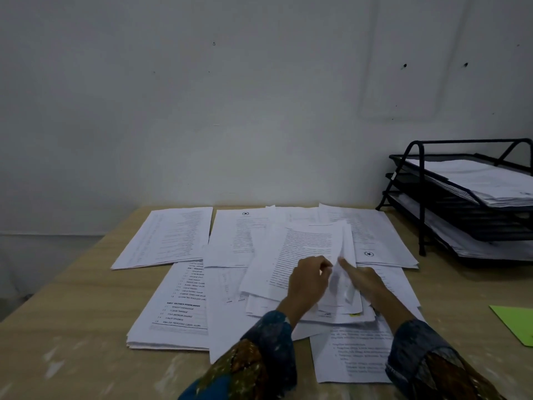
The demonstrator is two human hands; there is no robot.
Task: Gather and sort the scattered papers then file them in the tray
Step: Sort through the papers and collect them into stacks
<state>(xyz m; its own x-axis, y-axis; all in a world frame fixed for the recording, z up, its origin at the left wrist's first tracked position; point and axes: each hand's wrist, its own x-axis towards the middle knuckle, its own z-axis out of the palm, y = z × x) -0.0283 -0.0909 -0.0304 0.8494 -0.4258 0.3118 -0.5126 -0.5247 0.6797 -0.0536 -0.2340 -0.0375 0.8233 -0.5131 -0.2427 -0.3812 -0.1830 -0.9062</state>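
Observation:
Printed white papers [302, 246] lie scattered and overlapping across the middle of a wooden desk [86, 298]. My left hand [307, 280] and my right hand [364, 280] meet over the central heap, both pinching a curled, lifted sheet [340, 272] between them. A thicker stack with a contents page [176, 307] rests at the front left, and another stack [170, 236] lies behind it. The black three-tier mesh tray [415, 180] stands at the back right, with papers in its top and bottom tiers.
A green sheet or folder [516, 321] pokes in at the right edge of the desk. A grey wall rises right behind the desk. The desk's left edge drops off to a dim floor area.

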